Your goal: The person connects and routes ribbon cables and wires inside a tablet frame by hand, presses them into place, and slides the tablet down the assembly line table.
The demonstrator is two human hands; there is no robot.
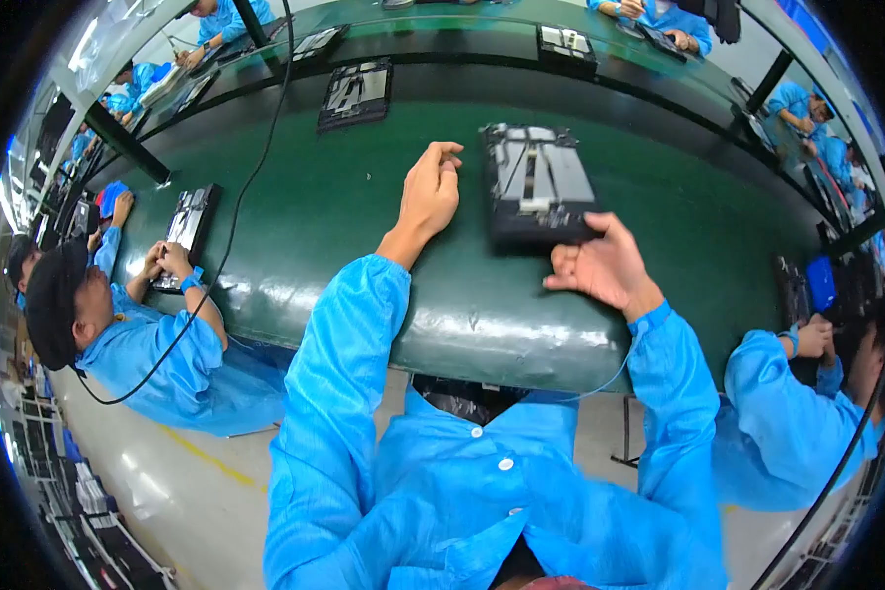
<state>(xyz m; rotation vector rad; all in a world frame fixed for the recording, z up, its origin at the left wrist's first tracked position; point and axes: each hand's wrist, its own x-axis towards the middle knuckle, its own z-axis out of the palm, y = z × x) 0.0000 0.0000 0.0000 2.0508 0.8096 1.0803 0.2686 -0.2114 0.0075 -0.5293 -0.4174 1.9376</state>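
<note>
In front of me is an opened tablet (567,177) in a black frame, with grey battery panels and small boards inside. It looks blurred and slightly raised over the green bench. My right hand (605,265) is at its near right corner, thumb against the edge and fingers curled below. To the left of the tablet, my left hand (431,192) hovers over the bench with nothing in it, its fingers loosely bent and apart from the tablet. A cord runs from a band at my right wrist (649,317).
The green bench (305,246) spans the view. Another opened tablet (357,94) lies farther back, left. A raised shelf at the back bears a similar unit (565,41). A black cable (256,167) hangs at left. Co-workers sit left (157,344) and right (796,413).
</note>
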